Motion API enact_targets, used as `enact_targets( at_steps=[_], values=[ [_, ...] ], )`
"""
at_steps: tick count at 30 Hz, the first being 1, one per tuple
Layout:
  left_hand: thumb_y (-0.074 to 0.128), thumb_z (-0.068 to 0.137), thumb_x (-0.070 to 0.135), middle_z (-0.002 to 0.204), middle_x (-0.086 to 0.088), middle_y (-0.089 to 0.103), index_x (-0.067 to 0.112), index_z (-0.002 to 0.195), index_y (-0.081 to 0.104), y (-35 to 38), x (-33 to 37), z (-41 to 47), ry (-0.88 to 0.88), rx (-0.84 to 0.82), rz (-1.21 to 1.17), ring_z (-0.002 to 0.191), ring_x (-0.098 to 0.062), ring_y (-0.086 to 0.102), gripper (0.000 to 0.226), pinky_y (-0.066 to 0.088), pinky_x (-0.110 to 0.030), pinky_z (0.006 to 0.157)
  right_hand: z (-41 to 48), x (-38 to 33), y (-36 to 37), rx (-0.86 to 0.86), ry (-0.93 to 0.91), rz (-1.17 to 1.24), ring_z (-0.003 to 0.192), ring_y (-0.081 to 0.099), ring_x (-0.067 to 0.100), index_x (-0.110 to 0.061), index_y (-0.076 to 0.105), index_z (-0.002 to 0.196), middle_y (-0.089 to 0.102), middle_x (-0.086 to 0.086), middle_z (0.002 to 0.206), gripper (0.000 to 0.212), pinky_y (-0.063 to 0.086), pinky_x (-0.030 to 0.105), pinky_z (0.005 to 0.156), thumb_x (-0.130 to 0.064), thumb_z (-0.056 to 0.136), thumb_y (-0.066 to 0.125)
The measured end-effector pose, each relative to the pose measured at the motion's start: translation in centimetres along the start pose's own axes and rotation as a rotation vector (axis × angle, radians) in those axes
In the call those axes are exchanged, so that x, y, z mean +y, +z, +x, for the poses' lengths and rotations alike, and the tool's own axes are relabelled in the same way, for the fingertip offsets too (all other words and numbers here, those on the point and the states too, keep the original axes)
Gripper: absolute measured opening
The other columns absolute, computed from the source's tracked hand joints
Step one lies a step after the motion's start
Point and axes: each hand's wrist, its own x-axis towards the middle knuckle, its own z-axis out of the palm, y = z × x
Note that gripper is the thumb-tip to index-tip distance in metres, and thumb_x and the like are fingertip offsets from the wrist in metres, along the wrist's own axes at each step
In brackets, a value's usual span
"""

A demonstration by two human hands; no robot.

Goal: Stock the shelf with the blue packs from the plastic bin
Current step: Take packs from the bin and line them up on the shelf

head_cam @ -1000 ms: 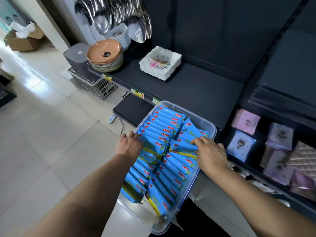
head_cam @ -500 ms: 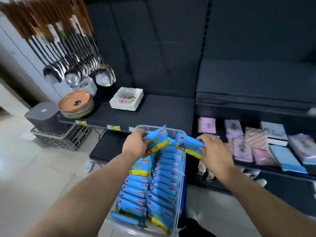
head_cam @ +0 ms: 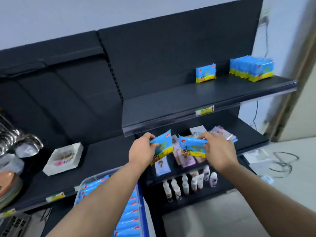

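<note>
My left hand (head_cam: 141, 152) grips a blue pack (head_cam: 163, 146) with a yellow lower edge. My right hand (head_cam: 218, 151) holds a second blue pack (head_cam: 191, 147) beside it. Both packs hang just below the front lip of the dark upper shelf (head_cam: 179, 101). On that shelf, far right, stands a row of several blue packs (head_cam: 251, 68), and a single blue pack (head_cam: 205, 73) stands upright to their left. The clear plastic bin (head_cam: 85, 183) with more blue packs (head_cam: 130, 214) lies low, partly behind my left forearm.
A white square dish (head_cam: 64, 158) sits on the lower left shelf, with metal ladles (head_cam: 22, 144) and stacked plates (head_cam: 8, 183) at the far left. Pink and pale packets (head_cam: 185, 159) and small bottles (head_cam: 186, 183) fill the shelves under my hands. Cables (head_cam: 283, 162) lie on the floor at right.
Both hands took one blue pack each out of the bin and lifted them up toward the upper shelf. The view swung upward and rightward, bringing the stocked shelf into sight.
</note>
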Motion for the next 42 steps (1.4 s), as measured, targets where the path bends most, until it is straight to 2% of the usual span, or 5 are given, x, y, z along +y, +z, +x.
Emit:
enact_targets(
  at_steps=[8, 19, 25, 33, 42],
  values=[
    [0.054, 0.093, 0.025, 0.102, 0.001, 0.067, 0.025, 0.112, 0.056, 2.5, 11.8, 4.8, 0.041, 0.078, 0.054, 0.088, -0.021, 0.061, 0.019, 0.052, -0.036, 0.073, 5.5, 8.8, -6.0, 0.170, 0.031, 0.053, 0.099, 0.052, 0.020, -0.034, 0.051, 0.114, 0.058, -0.008, 0.103, 0.025, 0.036, 0.037, 0.079, -0.021, 0.093, 0.050],
    [0.045, 0.096, 0.015, 0.110, -0.003, 0.062, 0.022, 0.120, 0.050, 7.8, 25.2, 12.1, 0.043, 0.136, 0.099, 0.096, -0.022, 0.057, 0.026, 0.053, -0.039, 0.076, 14.0, 21.2, -12.7, 0.252, -0.028, 0.035, 0.098, 0.050, 0.015, -0.037, 0.052, 0.112, 0.055, -0.011, 0.103, 0.026, 0.035, 0.033, 0.078, -0.020, 0.092, 0.053],
    [0.045, 0.097, 0.015, 0.108, -0.001, 0.061, 0.023, 0.118, 0.051, 9.8, 27.3, 16.4, 0.007, 0.140, 0.145, 0.092, -0.020, 0.057, 0.024, 0.051, -0.036, 0.068, 18.6, 23.3, -12.4, 0.253, -0.055, 0.033, 0.098, 0.049, 0.016, -0.037, 0.052, 0.110, 0.055, -0.011, 0.104, 0.029, 0.037, 0.036, 0.080, -0.015, 0.091, 0.051],
    [0.048, 0.093, 0.012, 0.102, 0.000, 0.060, 0.025, 0.111, 0.054, 13.8, 27.8, 27.1, 0.061, 0.082, 0.127, 0.086, -0.021, 0.062, 0.023, 0.057, -0.040, 0.070, 27.8, 23.7, -9.6, 0.238, -0.107, 0.031, 0.104, 0.047, 0.017, -0.036, 0.052, 0.112, 0.053, -0.010, 0.105, 0.028, 0.036, 0.035, 0.084, -0.017, 0.092, 0.053],
    [0.048, 0.088, 0.006, 0.117, 0.005, 0.054, 0.022, 0.115, 0.058, 18.3, 28.6, 39.1, 0.157, 0.020, 0.063, 0.096, -0.014, 0.052, 0.033, 0.044, -0.029, 0.071, 38.0, 24.5, -6.0, 0.144, -0.126, 0.093, 0.103, 0.044, 0.013, -0.037, 0.052, 0.111, 0.052, -0.014, 0.107, 0.026, 0.035, 0.034, 0.082, -0.017, 0.095, 0.049]
  ],
)
